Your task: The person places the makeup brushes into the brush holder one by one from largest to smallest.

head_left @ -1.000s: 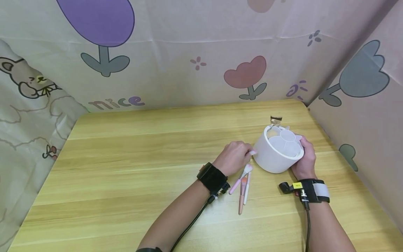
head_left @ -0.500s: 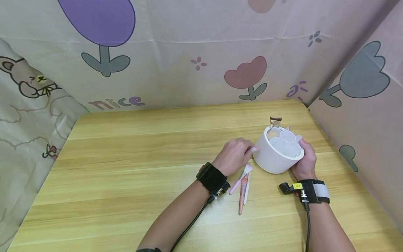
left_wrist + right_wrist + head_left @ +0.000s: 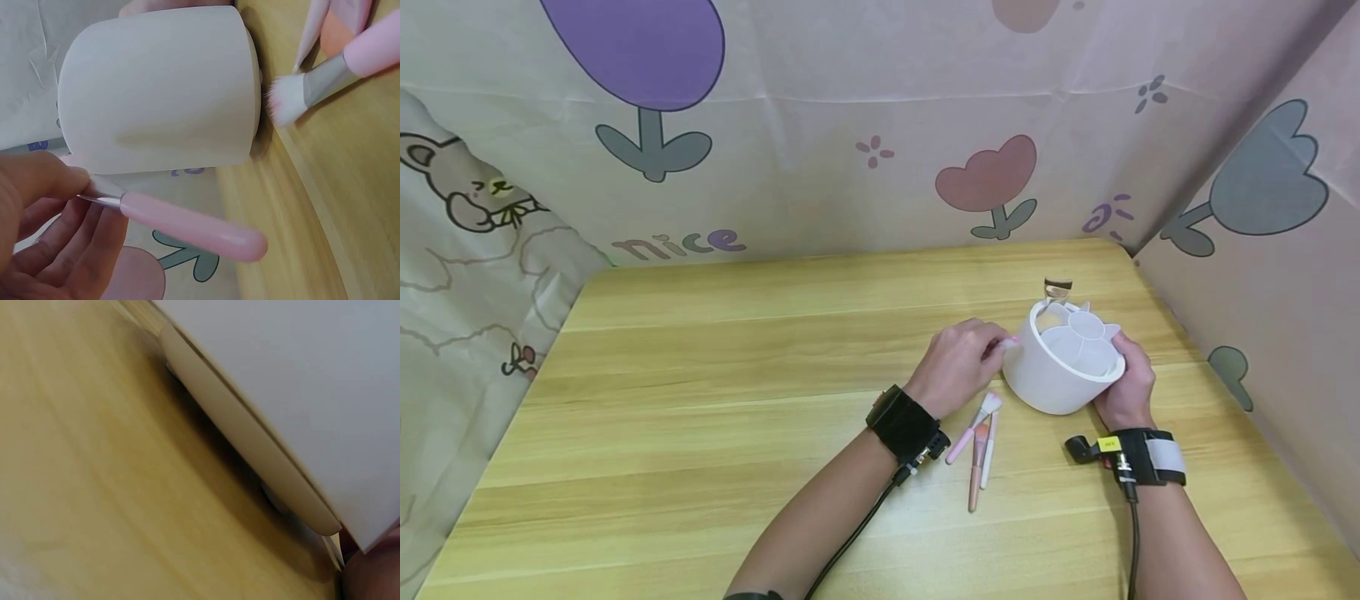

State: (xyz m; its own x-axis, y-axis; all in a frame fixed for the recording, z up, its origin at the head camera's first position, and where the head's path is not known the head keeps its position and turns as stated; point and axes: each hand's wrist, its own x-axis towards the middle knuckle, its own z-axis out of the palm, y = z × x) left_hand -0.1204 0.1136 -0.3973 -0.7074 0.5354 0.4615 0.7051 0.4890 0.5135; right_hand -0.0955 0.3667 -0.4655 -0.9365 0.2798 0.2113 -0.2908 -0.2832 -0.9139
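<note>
My left hand (image 3: 958,367) pinches a makeup brush by its silver metal collar, beside the left wall of a white round brush holder (image 3: 1052,379). In the left wrist view, the brush's pink handle (image 3: 194,226) points away from the fingers; its bristles are hidden by the hand. My right hand (image 3: 1131,379) grips the holder around its right side, its fingers mostly hidden behind the wall. Dividers split the holder's top into compartments, and a shiny gold piece with a dark upper edge (image 3: 1057,289) sticks up at the back.
Three makeup brushes lie close together on the wooden table (image 3: 700,400): a pink-handled one (image 3: 959,445), a rose-handled one (image 3: 976,475) and a white-handled one (image 3: 988,458). Printed cloth (image 3: 820,167) hangs behind and on both sides. Cables run from both wrist cameras along the forearms.
My left hand has risen slightly beside the holder, and the brush it pinches has moved up along the wall. The right hand, the holder and the brushes on the table look unmoved.
</note>
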